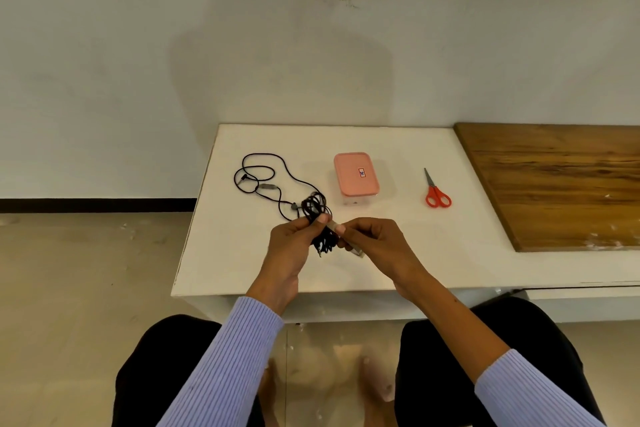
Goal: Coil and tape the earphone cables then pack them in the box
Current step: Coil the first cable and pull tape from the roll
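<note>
Coiled cable (320,229) pinched in left-hand fingers (320,219).

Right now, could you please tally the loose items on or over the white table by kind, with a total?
Earphone cables: 2, a coiled bundle gripped by the left hand, and a loose cable lying on the white table.
Boxes with a pink lid: 1
Orange-handled scissors: 1
Tape pieces, pinched by the right hand: 1
Total: 5

Soft, even indoor light, faint broad shadow on the wall (277,62), wide-angle bending at edges, slight overall softness.
</note>
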